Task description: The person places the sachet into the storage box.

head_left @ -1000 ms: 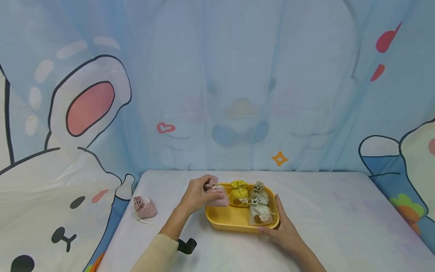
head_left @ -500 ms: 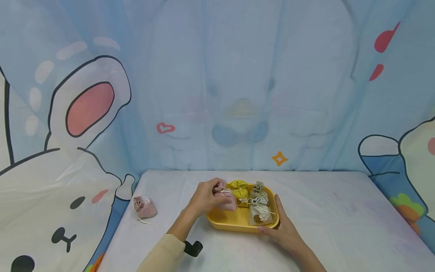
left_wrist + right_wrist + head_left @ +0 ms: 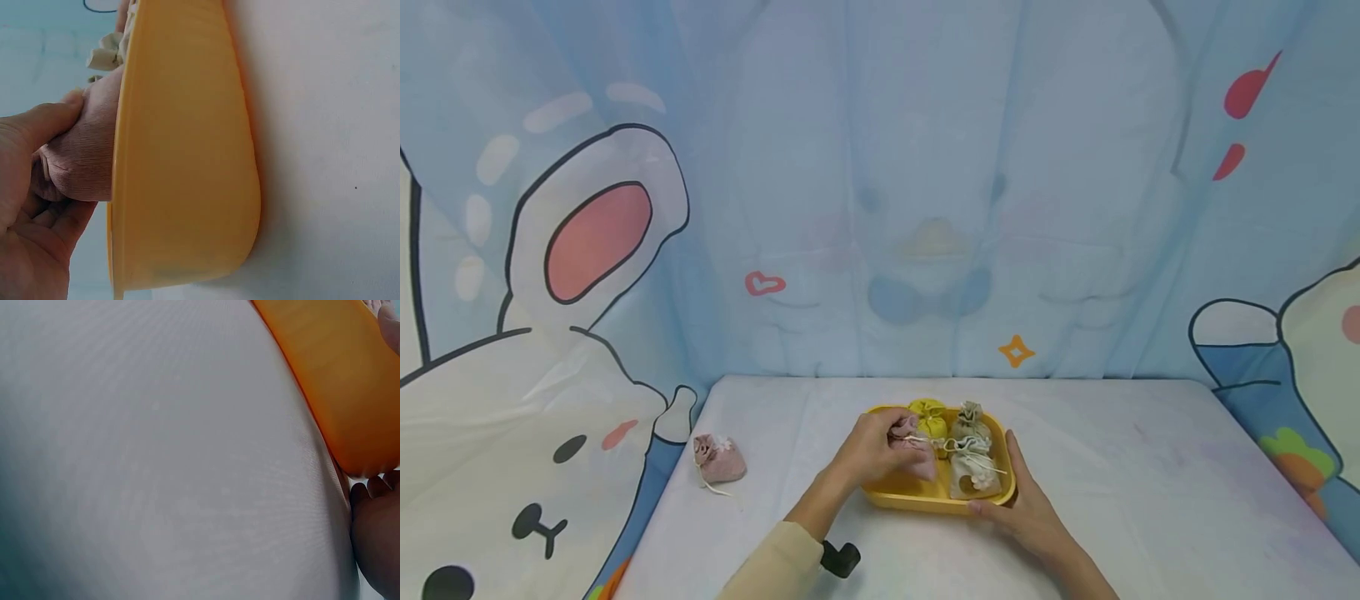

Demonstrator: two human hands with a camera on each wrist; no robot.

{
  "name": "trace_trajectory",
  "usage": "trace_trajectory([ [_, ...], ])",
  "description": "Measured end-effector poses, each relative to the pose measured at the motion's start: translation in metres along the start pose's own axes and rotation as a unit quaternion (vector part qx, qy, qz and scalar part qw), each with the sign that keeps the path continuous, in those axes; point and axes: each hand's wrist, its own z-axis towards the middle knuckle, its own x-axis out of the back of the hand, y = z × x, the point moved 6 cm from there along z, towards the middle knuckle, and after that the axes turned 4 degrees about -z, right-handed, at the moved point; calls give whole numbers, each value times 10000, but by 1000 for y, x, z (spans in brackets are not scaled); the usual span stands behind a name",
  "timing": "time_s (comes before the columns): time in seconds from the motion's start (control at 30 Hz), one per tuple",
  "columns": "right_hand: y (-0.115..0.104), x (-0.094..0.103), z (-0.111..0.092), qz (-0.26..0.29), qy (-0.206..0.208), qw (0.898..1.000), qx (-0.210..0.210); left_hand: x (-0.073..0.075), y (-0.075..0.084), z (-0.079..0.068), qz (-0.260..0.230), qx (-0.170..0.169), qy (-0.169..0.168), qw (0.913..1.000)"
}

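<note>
My left hand [image 3: 871,454] pinches a dusty pink drawstring pouch [image 3: 921,461] by its gathered neck over the yellow plastic tray [image 3: 910,502]. In the left wrist view the pouch [image 3: 90,150] dips behind the tray's rim, with the thumb on one side and fingers on the other. At the tray's right front corner, my right hand [image 3: 1033,512] grips it, thumb on the front rim and fingers along the side. Inside stand a bright yellow pouch [image 3: 929,414] at the back, a grey-green pouch [image 3: 972,425] at back right and a cream pouch [image 3: 974,480] in front of that.
Another pink pouch [image 3: 721,461] with a white cord lies on the left part of the white-covered table [image 3: 1150,492]. Behind the table hangs a light blue cartoon curtain [image 3: 820,208]. A black wrist device [image 3: 841,560] sits under the left forearm.
My left hand has carried the pink pouch rightward and lower, from the tray's left end toward the cream pouch. The right hand and the tray have stayed in place.
</note>
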Motion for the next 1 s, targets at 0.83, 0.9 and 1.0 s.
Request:
trace_trajectory([
  [0.83,-2,2,-1,23,12,9999,120,-31,-1,4,483,-258,-455,9975],
  [0.9,-2,1,-1,63,11,9999,144,-33,-2,3,469,-251,-504,9973],
  [1.0,-2,1,-1,116,15,9998,180,-36,-1,3,474,-304,-570,9968],
])
